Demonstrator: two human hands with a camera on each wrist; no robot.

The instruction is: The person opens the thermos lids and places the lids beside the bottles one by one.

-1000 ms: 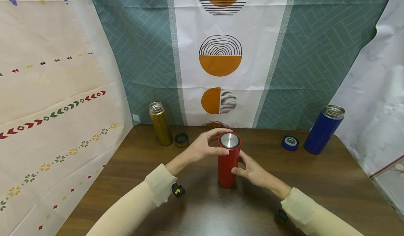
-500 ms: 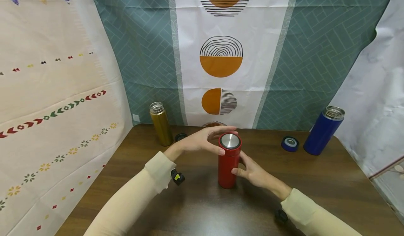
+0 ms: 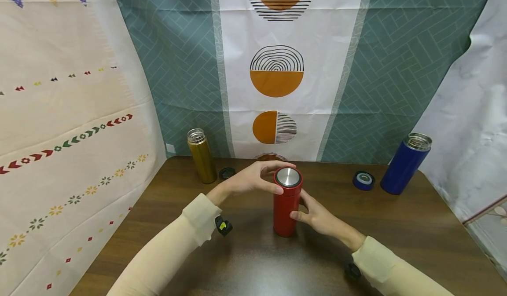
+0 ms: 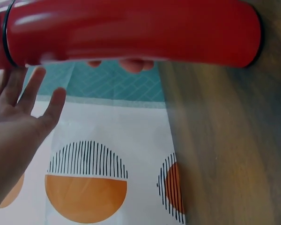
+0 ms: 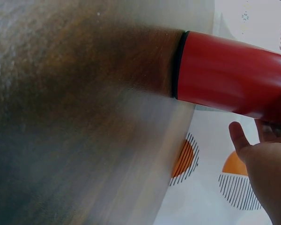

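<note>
A red thermos stands upright on the wooden table, its lid topped by a silver disc with a dark ring. From the left, my left hand holds the lid, thumb in front and fingers reaching behind. The left wrist view shows a dark seam ring between lid and red body; some fingers there stick out below it. My right hand grips the body from the right, with its thumb at the front and its other fingers mostly hidden. The thermos base touches the table in the right wrist view.
An uncapped gold thermos stands at the back left, beside a dark lid partly covered by my left hand. At the back right stands an uncapped blue thermos, with its blue lid lying nearby. Patterned cloths hang behind the table.
My left hand has turned about the lid, its knuckles and wrist rising, then dropping slightly. Its thumb has shifted a little left along the lid. My right hand and the thermos have stayed in place.
</note>
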